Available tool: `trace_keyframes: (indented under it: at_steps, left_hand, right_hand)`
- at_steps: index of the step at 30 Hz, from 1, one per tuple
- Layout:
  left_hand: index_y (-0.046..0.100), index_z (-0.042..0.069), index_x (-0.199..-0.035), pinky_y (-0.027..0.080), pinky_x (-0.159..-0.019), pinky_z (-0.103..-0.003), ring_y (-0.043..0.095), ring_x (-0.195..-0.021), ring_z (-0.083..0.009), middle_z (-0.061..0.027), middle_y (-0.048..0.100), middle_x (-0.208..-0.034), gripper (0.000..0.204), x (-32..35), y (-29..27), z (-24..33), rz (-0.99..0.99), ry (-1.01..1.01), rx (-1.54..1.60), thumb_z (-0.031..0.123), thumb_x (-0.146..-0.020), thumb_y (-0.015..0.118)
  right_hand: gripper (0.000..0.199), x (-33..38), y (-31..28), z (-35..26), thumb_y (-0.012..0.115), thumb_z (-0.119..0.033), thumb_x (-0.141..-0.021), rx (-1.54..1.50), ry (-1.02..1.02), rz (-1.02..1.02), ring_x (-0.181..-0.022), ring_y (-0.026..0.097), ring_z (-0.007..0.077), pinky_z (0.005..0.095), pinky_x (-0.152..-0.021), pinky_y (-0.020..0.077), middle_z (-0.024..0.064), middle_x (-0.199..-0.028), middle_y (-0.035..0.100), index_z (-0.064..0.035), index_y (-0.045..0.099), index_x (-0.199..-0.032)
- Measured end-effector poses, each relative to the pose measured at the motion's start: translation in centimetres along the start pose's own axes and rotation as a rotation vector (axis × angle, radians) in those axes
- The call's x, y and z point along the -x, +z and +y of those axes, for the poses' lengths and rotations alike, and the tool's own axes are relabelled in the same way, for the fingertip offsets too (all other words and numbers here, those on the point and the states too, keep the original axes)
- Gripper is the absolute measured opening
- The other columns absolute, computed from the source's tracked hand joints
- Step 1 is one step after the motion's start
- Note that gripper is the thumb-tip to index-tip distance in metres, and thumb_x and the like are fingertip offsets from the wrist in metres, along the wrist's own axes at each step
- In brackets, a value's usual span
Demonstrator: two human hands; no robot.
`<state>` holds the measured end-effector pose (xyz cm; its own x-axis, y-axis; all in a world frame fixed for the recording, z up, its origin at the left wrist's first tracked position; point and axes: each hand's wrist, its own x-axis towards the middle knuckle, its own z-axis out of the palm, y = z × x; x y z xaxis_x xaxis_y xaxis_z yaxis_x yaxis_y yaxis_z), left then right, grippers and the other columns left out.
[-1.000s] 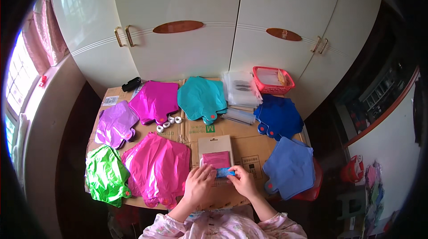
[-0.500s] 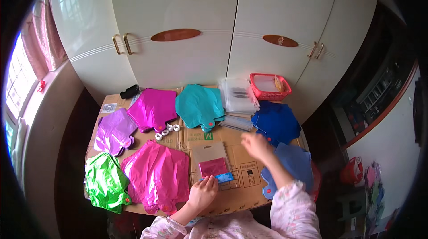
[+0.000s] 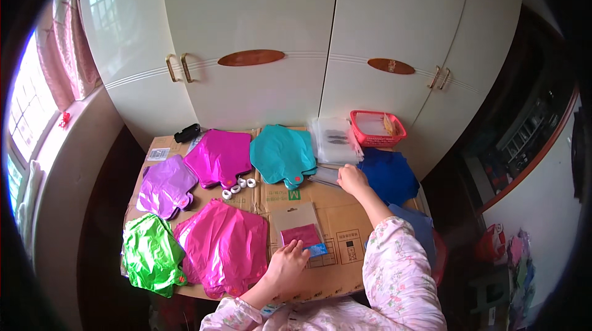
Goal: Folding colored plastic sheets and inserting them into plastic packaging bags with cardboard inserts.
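Near edge of surface (image 3: 345,263): left hand (image 3: 287,266) fingers spread, pressing brown card with pink packet (image 3: 299,232). Far right: right hand (image 3: 351,180) curled on clear bags (image 3: 336,141), beside dark blue balloon (image 3: 388,173).

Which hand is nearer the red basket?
Right. The right hand reaches out beside the clear bags, just below-left of the red basket; the left hand rests near the table's front edge, far from it.

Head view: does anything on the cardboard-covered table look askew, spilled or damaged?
Nothing stands out. The shiny foil balloons, such as the teal one and the green one, lie flat in separate piles, and the red plastic basket stands upright.
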<state>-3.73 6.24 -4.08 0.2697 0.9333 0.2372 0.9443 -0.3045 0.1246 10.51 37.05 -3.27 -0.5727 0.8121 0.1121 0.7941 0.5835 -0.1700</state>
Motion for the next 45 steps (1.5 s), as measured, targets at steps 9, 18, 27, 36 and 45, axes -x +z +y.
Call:
trace_keyframes:
  at_steps: [9,18,27,36,45]
  left_hand:
    - [0.058,0.004,-0.120,0.055,-0.079,-0.034,0.065,-0.104,-0.0256,-0.0153,0.064,-0.115,0.042,-0.3,0.9,-0.7,-0.014,0.052,-0.134,0.026,-0.084,0.059]
    - [0.060,0.007,-0.114,0.057,-0.073,-0.033,0.066,-0.101,-0.0260,-0.0169,0.064,-0.114,0.034,-0.5,0.9,-1.6,-0.001,0.125,-0.082,0.022,-0.083,0.059]
    - [0.056,0.007,-0.097,0.058,-0.070,-0.034,0.066,-0.102,-0.0278,-0.0198,0.062,-0.117,0.021,-0.5,0.8,-1.0,0.044,0.101,-0.095,0.019,-0.081,0.060]
    - [0.055,0.008,-0.092,0.058,-0.072,-0.035,0.065,-0.104,-0.0294,-0.0214,0.062,-0.117,0.017,-0.5,0.4,-0.4,0.039,0.066,-0.105,0.021,-0.082,0.058]
    - [0.056,0.008,-0.093,0.056,-0.081,-0.039,0.062,-0.110,-0.0341,-0.0264,0.060,-0.120,0.019,-0.3,0.3,0.0,-0.002,0.090,-0.121,0.023,-0.081,0.056]
  right_hand:
    - [0.015,10.8,-5.7,-4.7,0.069,-0.020,-0.080,-0.377,-0.141,0.058,-0.074,0.065,0.0306,0.0418,-0.064,0.0513,0.0120,-0.075,0.065,-0.0076,0.061,-0.081]
    - [0.015,25.6,-3.4,-7.7,0.070,-0.019,-0.084,-0.795,0.053,-0.145,-0.069,0.069,0.0203,0.0308,-0.061,0.0534,0.0079,-0.078,0.070,-0.0076,0.064,-0.090]
    - [0.011,27.6,-0.1,-12.1,0.065,-0.006,-0.082,-0.780,-0.033,0.037,-0.065,0.066,0.0267,0.0357,-0.057,0.0522,0.0096,-0.073,0.063,-0.0072,0.059,-0.090]
    - [0.009,27.0,0.0,-12.1,0.066,-0.003,-0.079,-0.751,-0.023,0.068,-0.066,0.067,0.0243,0.0343,-0.058,0.0533,0.0105,-0.074,0.064,-0.0043,0.060,-0.085]
    - [0.012,24.6,1.8,-12.6,0.063,-0.010,-0.082,-0.368,0.032,0.175,-0.065,0.062,0.0368,0.0448,-0.057,0.0512,0.0145,-0.076,0.060,-0.0057,0.052,-0.085]
